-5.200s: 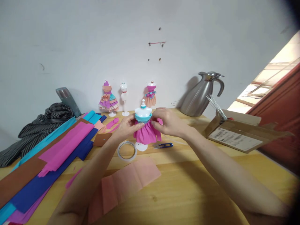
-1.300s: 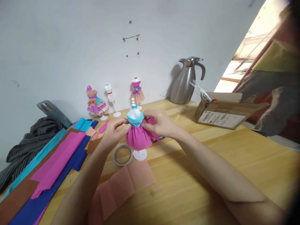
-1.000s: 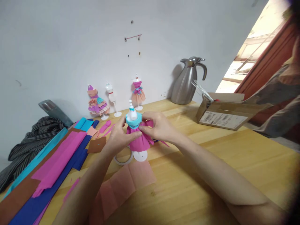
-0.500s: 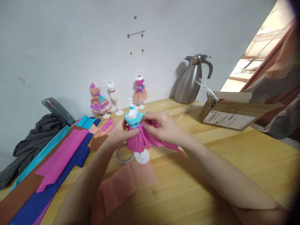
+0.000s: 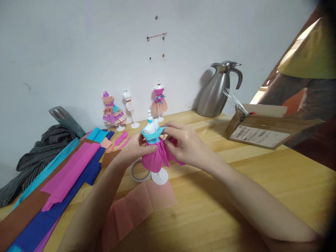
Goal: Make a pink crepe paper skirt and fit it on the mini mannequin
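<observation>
A small white mannequin (image 5: 151, 126) on a round white stand (image 5: 159, 176) wears a turquoise paper top and a magenta crepe-paper skirt (image 5: 154, 159). My left hand (image 5: 131, 151) pinches the skirt at the waist from the left. My right hand (image 5: 183, 145) is closed on the loose end of the magenta paper at the waist's right side. Just left of the stand, a tape roll (image 5: 137, 170) lies flat. A pink paper sheet (image 5: 136, 210) lies in front.
Coloured crepe strips (image 5: 60, 178) cover the left of the wooden table (image 5: 236, 189). Three small mannequins (image 5: 131, 106) stand by the wall. A steel jug (image 5: 219, 91), an open cardboard box (image 5: 262, 129), striped cloth (image 5: 44, 145). Another person stands at far right (image 5: 307, 80).
My hands have kept working the magenta paper round the mannequin's waist; the loose end that hung out to the right is now gathered in. The person at right has shifted.
</observation>
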`<state>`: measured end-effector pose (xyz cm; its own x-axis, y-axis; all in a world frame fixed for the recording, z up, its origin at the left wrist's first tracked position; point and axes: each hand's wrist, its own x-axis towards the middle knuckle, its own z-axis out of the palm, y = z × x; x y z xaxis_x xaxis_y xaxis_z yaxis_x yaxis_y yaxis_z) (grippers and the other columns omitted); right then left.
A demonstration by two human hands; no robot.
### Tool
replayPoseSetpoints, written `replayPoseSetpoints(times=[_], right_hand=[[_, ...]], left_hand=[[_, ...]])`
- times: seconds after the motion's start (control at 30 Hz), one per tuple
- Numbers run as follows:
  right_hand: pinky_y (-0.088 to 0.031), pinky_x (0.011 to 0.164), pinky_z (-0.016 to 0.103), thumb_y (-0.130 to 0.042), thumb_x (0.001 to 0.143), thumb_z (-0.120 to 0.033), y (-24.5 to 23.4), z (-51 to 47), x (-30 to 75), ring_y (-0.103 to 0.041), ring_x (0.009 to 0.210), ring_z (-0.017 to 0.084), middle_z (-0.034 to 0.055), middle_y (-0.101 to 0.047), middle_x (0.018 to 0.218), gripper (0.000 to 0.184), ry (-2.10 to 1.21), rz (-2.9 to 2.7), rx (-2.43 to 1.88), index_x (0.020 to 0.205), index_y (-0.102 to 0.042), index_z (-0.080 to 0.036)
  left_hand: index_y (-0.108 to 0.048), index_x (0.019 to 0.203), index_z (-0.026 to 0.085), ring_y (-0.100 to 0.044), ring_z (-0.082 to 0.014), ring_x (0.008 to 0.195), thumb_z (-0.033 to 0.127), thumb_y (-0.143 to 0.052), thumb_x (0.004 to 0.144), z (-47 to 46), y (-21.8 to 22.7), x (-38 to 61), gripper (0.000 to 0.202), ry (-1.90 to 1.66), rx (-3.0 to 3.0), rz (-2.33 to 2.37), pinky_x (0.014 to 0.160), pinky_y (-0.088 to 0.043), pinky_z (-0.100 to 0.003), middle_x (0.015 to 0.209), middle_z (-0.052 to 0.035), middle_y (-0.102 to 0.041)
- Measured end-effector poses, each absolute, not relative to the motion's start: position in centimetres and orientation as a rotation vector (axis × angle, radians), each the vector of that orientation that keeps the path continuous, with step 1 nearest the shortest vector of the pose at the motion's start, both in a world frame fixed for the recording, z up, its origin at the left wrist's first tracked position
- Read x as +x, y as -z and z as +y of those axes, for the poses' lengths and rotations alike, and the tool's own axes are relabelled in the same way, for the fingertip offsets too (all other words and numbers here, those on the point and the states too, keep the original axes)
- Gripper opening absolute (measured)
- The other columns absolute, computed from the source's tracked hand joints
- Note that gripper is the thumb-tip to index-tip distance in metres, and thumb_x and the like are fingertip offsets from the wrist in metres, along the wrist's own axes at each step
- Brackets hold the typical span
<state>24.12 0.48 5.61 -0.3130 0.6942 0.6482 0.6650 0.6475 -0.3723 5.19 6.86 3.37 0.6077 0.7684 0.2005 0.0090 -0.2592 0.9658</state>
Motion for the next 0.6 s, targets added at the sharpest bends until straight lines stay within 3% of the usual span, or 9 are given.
replayPoseSetpoints(times=[0.13,0.6], right_hand=[[-0.035,0.059,0.026,-0.047,0.079,-0.003,-5.6,0.5,24.2,-0.049,0.063,0.013,0.003,-0.054,0.072,0.018,-0.049,-2.056,-1.101,0.07,-0.057,-0.015],[-0.033,0.059,0.027,-0.051,0.083,-0.007,-6.2,-0.9,23.8,-0.048,0.065,0.014,0.0027,-0.055,0.074,0.014,-0.028,-2.112,-1.248,0.08,-0.061,-0.016]], left_hand=[[-0.059,0.112,0.015,-0.059,-0.0283,0.113,0.028,-0.077,0.073,6.8,-3.3,5.1,0.045,-0.78,1.704,0.605,0.093,-0.049,-0.038,0.119,-0.0114,-0.065],[-0.06,0.117,0.017,-0.057,-0.0308,0.12,0.033,-0.078,0.073,6.9,-3.3,4.9,0.05,-0.764,1.685,0.588,0.097,-0.048,-0.04,0.124,-0.0117,-0.065]])
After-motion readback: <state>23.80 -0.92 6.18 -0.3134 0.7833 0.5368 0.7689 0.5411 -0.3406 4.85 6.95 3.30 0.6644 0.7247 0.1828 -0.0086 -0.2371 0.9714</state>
